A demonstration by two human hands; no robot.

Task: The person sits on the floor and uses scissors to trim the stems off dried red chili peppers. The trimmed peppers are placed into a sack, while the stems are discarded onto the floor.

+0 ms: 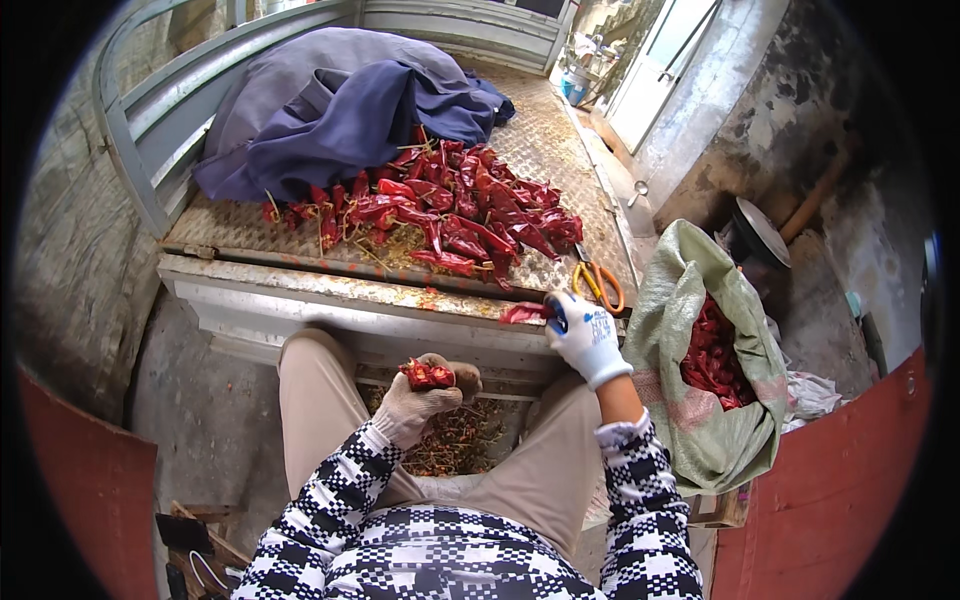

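Observation:
My left hand (424, 394), in a worn beige knit glove, is closed around several cut red chili pieces (427, 375) above my lap. In a white glove with blue fingertips, my right hand (581, 326) grips a dried red chili (525, 313) over the front edge of the metal bed. Just behind it lie scissors (600, 283) with orange and yellow handles. A heap of dried red chilies (457, 202) with stems spreads across the bed, partly under a blue-purple cloth (337, 112). To my right, an open woven sack (652, 352) holds red chilies (712, 360).
A metal rail (135, 150) bounds the bed on the left. Stems and scraps (457, 442) lie between my legs. Beyond the sack are a dark pot with a lid (763, 231) and a stained wall (795, 90). A ladle (638, 191) lies right of the bed.

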